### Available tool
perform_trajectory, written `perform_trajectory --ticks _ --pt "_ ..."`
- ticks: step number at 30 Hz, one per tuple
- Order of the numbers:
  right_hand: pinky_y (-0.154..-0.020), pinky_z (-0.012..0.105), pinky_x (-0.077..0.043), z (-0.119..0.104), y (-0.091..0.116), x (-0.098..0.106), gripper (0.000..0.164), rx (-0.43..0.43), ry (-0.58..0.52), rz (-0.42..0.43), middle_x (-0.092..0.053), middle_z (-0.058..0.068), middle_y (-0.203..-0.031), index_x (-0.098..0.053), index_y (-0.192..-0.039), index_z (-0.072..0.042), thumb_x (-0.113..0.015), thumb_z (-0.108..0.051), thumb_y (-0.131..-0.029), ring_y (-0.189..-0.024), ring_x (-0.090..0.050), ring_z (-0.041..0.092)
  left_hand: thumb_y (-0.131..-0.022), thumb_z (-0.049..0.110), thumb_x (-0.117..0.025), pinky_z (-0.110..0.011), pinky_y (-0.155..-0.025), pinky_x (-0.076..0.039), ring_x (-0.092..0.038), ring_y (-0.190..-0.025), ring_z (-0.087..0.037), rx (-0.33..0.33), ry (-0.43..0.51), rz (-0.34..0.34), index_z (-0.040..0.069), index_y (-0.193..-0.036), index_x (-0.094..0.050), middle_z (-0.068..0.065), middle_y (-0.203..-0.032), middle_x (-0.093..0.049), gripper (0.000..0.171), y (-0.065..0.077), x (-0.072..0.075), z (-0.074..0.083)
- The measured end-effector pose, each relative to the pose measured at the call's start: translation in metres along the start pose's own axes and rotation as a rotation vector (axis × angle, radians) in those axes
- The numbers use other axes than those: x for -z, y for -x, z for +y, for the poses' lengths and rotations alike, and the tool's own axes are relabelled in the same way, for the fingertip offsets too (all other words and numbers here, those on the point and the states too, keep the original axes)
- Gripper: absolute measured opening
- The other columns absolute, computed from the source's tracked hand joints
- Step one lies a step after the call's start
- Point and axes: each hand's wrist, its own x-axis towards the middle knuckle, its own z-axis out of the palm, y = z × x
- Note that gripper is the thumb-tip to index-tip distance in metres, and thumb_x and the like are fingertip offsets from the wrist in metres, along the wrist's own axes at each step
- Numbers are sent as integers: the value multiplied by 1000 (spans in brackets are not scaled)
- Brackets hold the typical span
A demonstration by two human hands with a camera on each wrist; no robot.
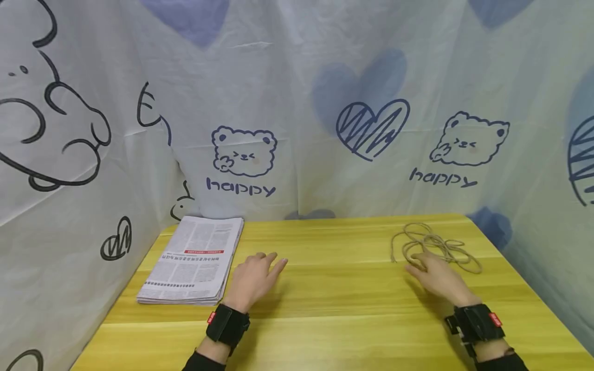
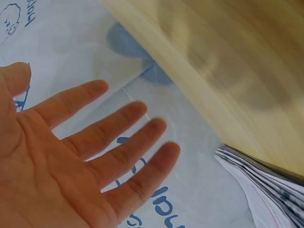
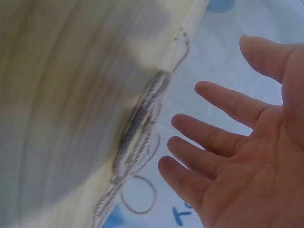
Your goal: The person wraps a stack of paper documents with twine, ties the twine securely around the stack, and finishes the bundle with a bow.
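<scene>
My left hand [image 1: 252,278] hovers over the table just right of a stack of newspapers [image 1: 192,260], holding nothing. Its fingers are spread and nearly straight in the left wrist view, where the edges of the newspapers show at lower right. On the other side, my right hand [image 1: 438,278] is held close over the near part of a loosely coiled tan rope [image 1: 431,239], overlapping it in the head view. The right wrist view shows its fingers extended and apart, with a visible gap to the rope [image 3: 137,128].
The yellow wood-grain table [image 1: 334,309] carries the newspapers at left and the rope at right. A pale printed curtain [image 1: 297,103] hangs behind the table and along both sides. Each wrist wears a black strap [image 1: 227,325].
</scene>
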Motion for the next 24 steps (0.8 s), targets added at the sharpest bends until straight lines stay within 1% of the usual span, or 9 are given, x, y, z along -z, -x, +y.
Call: perform_trajectory --ticks 1,3,5,8,14,18,22,23,24 --pt "-92 63 -43 3 0 0 62 -5 -8 -2 -47 38 -136 -48 -138 9 -53 -40 -101 -119 -49 54 -101 58 -38 -53 -89 -50 -62 -112 -37 -2 6 3 13 -132 -62 -16 -123 -66 60 -1 0 2" --pt "-93 65 -41 8 -1 2 66 -21 -25 -6 -43 40 -138 -43 -141 10 -52 -41 -101 -122 -45 57 -101 57 -40 -51 -85 -53 -66 -107 -35 -8 23 0 12 -128 -65 -15 -118 -69 58 -2 0 4" --pt "-95 69 -36 14 -2 3 70 -48 -25 -15 -35 42 -142 -38 -144 10 -51 -44 -101 -127 -37 59 -100 55 -42 -50 -83 -53 -67 -103 -33 -8 32 -9 12 -125 -66 -13 -115 -71 56 -3 0 5" --pt "-99 74 -26 22 -5 4 74 -76 -4 -14 -24 45 -146 -35 -146 10 -53 -45 -100 -132 -22 63 -100 53 -45 -48 -80 -54 -69 -99 -31 -15 39 -22 11 -122 -67 -11 -112 -72 53 -2 0 6" --pt "-99 76 -23 32 -8 8 73 -78 29 -29 -19 48 -145 -35 -145 11 -54 -43 -99 -130 -19 66 -99 52 -48 -45 -76 -55 -70 -94 -29 -26 44 -25 11 -120 -69 -10 -109 -73 51 -2 -1 4" --pt "-101 75 -20 33 -8 5 74 -62 37 -51 -23 48 -144 -34 -147 9 -57 -42 -98 -131 -19 67 -99 52 -50 -43 -73 -55 -70 -90 -28 -37 40 -39 11 -118 -70 -9 -106 -73 49 -1 0 5" --pt "-106 74 -14 32 -6 2 75 -44 39 -90 -34 45 -141 -34 -148 7 -62 -39 -95 -132 -16 67 -99 51 -51 -43 -71 -55 -70 -86 -27 -49 34 -47 11 -117 -70 -9 -103 -74 48 1 1 6" --pt "-106 73 -13 31 -5 1 74 -43 44 -94 -37 43 -140 -34 -148 7 -63 -37 -95 -132 -17 66 -99 51 -51 -42 -70 -54 -70 -84 -26 -51 33 -47 11 -117 -70 -9 -102 -74 48 1 1 6" --pt "-105 73 -16 31 -5 1 73 -40 53 -91 -38 43 -139 -35 -147 7 -64 -34 -94 -132 -19 66 -99 50 -51 -42 -70 -54 -70 -83 -26 -52 35 -47 10 -116 -70 -9 -102 -74 48 2 1 6"
